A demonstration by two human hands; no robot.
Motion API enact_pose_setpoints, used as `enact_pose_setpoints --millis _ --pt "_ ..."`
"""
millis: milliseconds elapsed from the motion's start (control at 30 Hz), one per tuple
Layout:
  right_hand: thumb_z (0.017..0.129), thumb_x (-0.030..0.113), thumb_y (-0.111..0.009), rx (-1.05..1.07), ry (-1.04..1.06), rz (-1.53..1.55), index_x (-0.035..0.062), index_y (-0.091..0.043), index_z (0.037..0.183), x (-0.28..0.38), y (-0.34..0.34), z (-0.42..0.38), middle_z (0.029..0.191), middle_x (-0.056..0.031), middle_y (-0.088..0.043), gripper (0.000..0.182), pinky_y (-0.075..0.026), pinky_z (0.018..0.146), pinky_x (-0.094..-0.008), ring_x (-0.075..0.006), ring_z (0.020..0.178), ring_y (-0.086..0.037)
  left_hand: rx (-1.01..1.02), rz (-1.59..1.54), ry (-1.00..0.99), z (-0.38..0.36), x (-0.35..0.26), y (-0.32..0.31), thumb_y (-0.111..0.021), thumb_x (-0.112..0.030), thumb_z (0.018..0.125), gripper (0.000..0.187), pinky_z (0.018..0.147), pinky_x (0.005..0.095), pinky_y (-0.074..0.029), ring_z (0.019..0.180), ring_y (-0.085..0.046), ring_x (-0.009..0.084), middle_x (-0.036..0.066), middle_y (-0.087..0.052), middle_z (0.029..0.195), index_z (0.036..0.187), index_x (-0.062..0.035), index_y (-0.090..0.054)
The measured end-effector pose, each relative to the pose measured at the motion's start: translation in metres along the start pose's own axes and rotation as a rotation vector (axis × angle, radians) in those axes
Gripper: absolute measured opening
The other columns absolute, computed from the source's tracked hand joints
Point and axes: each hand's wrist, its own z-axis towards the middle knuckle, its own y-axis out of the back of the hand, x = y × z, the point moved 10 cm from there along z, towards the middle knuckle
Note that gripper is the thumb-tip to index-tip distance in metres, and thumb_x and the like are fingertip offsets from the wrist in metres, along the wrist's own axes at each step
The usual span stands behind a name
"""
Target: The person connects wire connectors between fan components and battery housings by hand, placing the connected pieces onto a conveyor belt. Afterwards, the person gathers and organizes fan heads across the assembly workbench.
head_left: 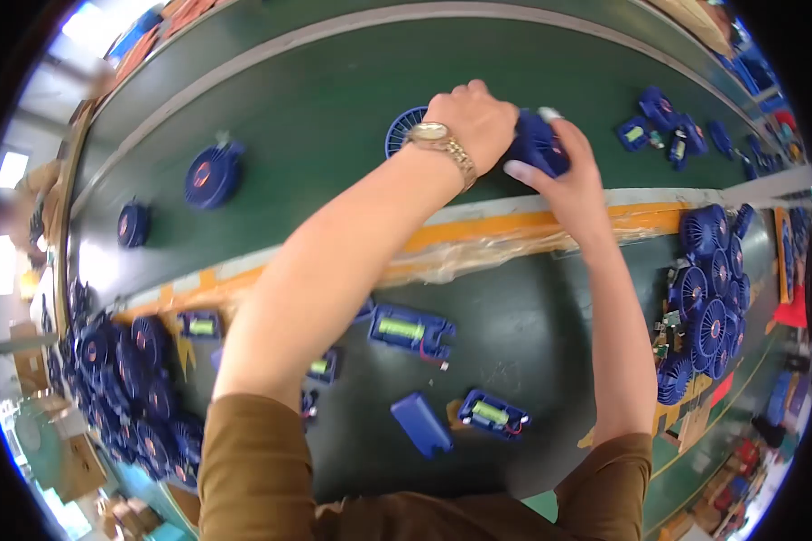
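My right hand (577, 176) is closed around a blue fan part (539, 144) over the green belt, thumb and fingers on its sides. My left hand (480, 122), with a gold watch (430, 132) on its wrist, is beside that part; its fingers are curled and what they grip, if anything, is hidden. A round blue fan grille (402, 129) lies on the belt, partly behind my left hand and wrist. Nearer me, on the dark table, are an open blue housing with a green battery (398, 330), another such housing (493, 414) and a blue cover (421, 425).
Piles of blue fans stand at the left (131, 379) and right (711, 311). Two fan units (212, 177) (133, 224) sit on the belt's left side, several blue parts (659, 108) on its right. A taped ledge (478, 236) divides belt and table. A person (36, 203) is at far left.
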Motion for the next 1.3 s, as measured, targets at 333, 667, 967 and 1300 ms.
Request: enact_pose_setpoints --millis 333,667,967,1300 --pt "0.078 0.039 -0.08 0.33 -0.035 -0.259 0.0046 -0.051 0.137 0.152 -0.003 -0.26 0.147 -0.0186 -0.043 0.074 -0.03 0.112 -0.0494 -0.0396 0.137 -0.037 0.028 -0.589 0.322 -0.328 0.086 0.176 -0.068 -0.017 0.095 0.019 0.074 0.0301 -0.046 0.082 -0.057 0.0168 0.008 -0.062 0.092 0.099 0.0018 -0.067" --pt "0.094 0.02 -0.067 0.1 -0.183 -0.478 0.0027 -0.045 0.143 0.119 -0.014 -0.285 0.142 -0.0207 -0.043 0.056 -0.036 0.109 -0.0479 -0.039 0.129 -0.042 -0.347 0.324 0.663 -0.502 0.093 0.148 -0.073 -0.016 0.084 0.02 0.072 0.0412 -0.05 0.082 -0.06 0.031 0.013 -0.056 0.091 0.104 -0.0148 -0.071" --pt "0.087 0.002 -0.069 -0.026 -0.273 -0.077 0.0021 -0.061 0.126 0.096 0.061 -0.307 0.124 -0.0116 -0.06 0.04 -0.046 0.095 -0.0339 -0.0243 0.114 -0.057 -0.725 0.142 0.619 -0.551 0.129 0.217 -0.062 -0.011 0.098 0.03 0.081 0.034 -0.05 0.088 -0.062 0.0226 0.012 -0.068 0.1 0.128 -0.0064 -0.064" --pt "0.09 0.007 -0.067 0.179 -0.105 -0.29 -0.0012 -0.065 0.1 0.121 0.04 -0.296 0.095 -0.014 -0.068 0.012 -0.052 0.077 -0.0378 -0.0319 0.086 -0.066 -0.817 -0.708 0.597 -0.538 0.042 0.209 -0.057 -0.015 0.102 0.045 0.062 0.0167 -0.037 0.072 -0.05 0.0036 0.0 -0.06 0.088 0.144 -0.0024 -0.048"
